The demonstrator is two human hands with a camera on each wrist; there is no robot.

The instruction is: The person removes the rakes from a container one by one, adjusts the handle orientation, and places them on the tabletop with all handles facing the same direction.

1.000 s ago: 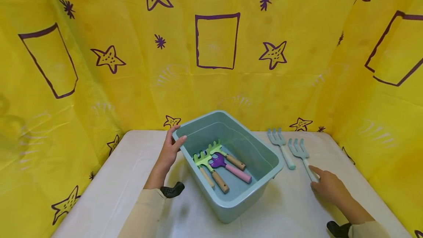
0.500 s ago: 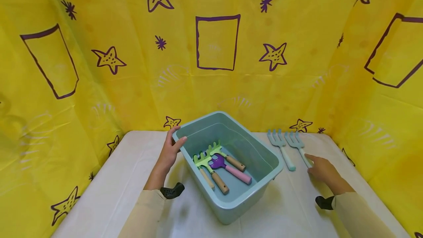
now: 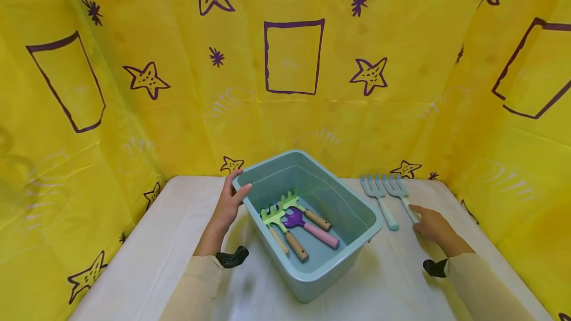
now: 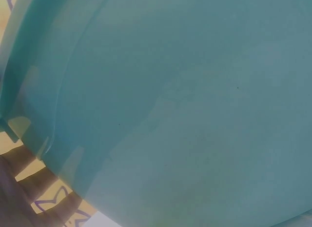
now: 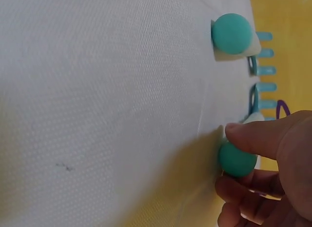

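Observation:
My left hand [image 3: 226,207] grips the rim of a blue-green plastic tub [image 3: 348,189] at its left corner, thumb over the edge. In the left wrist view the tub wall [image 4: 195,90] fills most of the picture, with fingertips [image 4: 41,183] outside it. To the tub's right, two light-blue toy garden forks lie side by side on the table, tines away from me. My right hand [image 3: 433,224] pinches the handle of the right-hand fork [image 3: 395,188]; in the right wrist view thumb and fingers close around its rounded handle end [image 5: 237,158]. The other fork [image 3: 373,188] lies untouched.
Inside the tub lie two green toy rakes [image 3: 274,216] with brown handles, a purple-headed tool [image 3: 318,233] with a pink handle, and a pale handle [image 3: 279,240]. The table [image 3: 134,241] has a white cover. Yellow patterned curtains [image 3: 178,128] enclose its back and sides.
My right hand has moved away from me and slightly left, sliding the right-hand fork level with and close beside the other one. The left hand and tub have stayed put.

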